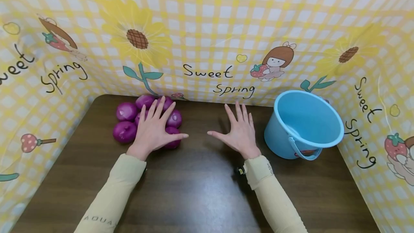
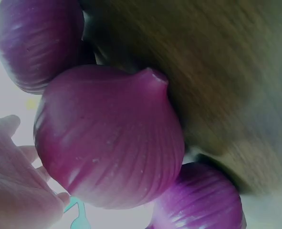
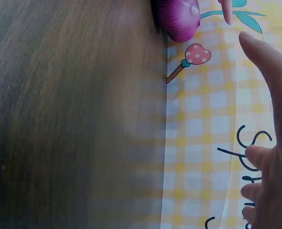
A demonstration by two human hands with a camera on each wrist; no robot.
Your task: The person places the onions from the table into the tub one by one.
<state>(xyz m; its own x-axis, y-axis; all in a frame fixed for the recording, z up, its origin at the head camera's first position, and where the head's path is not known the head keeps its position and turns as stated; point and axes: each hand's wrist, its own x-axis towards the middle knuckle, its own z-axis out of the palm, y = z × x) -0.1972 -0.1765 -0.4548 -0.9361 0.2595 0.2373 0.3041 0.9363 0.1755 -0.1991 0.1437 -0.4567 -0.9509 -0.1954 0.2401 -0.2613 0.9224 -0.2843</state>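
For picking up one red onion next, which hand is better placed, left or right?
The left hand seems better placed: its spread fingers reach over the red onions. The right hand, also empty, is apart from them, nearer to the blue bucket.

So I'm looking at a big purple onion hogging the middle of the left wrist view, its stubby neck poking toward the upper right. Another purple onion sits in the upper left, cut off by the top edge, and a third onion peeks in at the bottom, right of centre. The left hand is at the lower left, right beside the big one, can't tell if they're touching. Blurry brown wood tabletop fills the upper right, and there's a teal print at the bottom.
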